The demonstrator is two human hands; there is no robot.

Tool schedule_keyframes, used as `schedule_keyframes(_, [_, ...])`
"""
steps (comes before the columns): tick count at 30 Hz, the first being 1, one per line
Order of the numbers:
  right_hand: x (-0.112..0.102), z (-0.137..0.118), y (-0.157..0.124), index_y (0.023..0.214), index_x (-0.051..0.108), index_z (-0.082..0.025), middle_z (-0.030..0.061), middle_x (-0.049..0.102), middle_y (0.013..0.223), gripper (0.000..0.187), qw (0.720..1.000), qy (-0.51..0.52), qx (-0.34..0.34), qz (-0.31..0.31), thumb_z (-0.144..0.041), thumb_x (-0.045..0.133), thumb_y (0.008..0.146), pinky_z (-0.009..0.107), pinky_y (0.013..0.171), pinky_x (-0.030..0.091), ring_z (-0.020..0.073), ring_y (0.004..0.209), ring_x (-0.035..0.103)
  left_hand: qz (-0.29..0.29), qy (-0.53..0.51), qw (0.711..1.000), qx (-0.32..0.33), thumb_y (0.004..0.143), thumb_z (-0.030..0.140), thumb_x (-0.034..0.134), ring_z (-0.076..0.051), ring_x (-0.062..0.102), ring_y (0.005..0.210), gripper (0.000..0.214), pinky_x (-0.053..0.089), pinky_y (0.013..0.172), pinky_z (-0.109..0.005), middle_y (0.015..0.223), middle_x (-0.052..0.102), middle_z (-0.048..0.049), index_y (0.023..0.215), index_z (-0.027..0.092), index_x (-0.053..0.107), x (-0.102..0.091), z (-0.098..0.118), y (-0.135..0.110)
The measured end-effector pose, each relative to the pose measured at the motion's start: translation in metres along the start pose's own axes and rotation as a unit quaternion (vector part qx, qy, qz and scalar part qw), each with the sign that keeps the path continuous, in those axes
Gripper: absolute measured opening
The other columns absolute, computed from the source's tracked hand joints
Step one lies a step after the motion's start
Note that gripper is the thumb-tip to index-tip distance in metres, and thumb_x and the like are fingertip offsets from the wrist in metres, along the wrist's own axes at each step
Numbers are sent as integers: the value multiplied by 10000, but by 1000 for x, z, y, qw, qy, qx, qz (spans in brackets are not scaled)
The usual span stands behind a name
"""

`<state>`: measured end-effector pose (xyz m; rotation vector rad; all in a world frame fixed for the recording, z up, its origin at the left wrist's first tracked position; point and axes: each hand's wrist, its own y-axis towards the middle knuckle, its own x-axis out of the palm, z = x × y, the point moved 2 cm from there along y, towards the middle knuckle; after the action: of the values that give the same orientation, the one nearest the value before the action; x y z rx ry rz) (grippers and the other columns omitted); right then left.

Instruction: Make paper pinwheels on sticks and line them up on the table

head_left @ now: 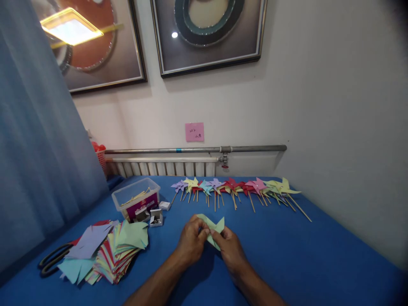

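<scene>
Between both hands, over the near middle of the blue-covered table, is a pale green paper pinwheel [218, 226] with its corners partly folded in. My left hand [192, 239] pinches its left side, thumb and forefinger at the centre. On the right side, my right hand [230, 247] grips the paper, its thumb pressed near the same spot. The fingertips of the two hands almost meet and hide the pinwheel's centre; whether a pin is there I cannot tell. No stick shows on this pinwheel.
Finished pinwheels [232, 185] on sticks lie along the table's back. To the left stand a clear plastic box [135, 191] with sticks and a small open box of pins [156, 218]. Cut paper sheets [123, 250] are piled near black-handled scissors [52, 259].
</scene>
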<state>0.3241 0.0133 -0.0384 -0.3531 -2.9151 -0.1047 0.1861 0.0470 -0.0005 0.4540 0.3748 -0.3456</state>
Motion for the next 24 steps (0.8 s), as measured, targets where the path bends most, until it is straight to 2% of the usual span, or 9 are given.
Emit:
schedule_keyframes(9, [3, -4, -2, 898, 779, -194, 69, 804, 839, 389, 1000, 23, 0, -5, -523, 824, 696, 373, 778, 554, 293, 836, 734, 5, 31, 998, -45, 853, 203, 539, -160, 546, 752, 122, 400, 715, -267, 777, 596, -6, 734, 196, 562, 0, 4, -2])
schedule_keyframes(15, [1, 4, 3, 950, 777, -181, 76, 802, 862, 450, 1000, 21, -4, -5, -552, 824, 697, 344, 740, 552, 284, 858, 733, 20, 32, 997, -63, 840, 188, 547, -155, 551, 731, 114, 394, 703, -266, 764, 608, -1, 727, 196, 558, 1, 8, -3])
schedule_keyframes(24, [0, 10, 6, 1006, 767, -176, 87, 807, 910, 532, 999, 41, -12, -7, -584, 843, 673, 381, 814, 574, 298, 892, 742, 22, 27, 997, -67, 841, 173, 556, -151, 554, 713, 123, 386, 681, -261, 759, 614, -1, 719, 193, 556, 2, 7, -4])
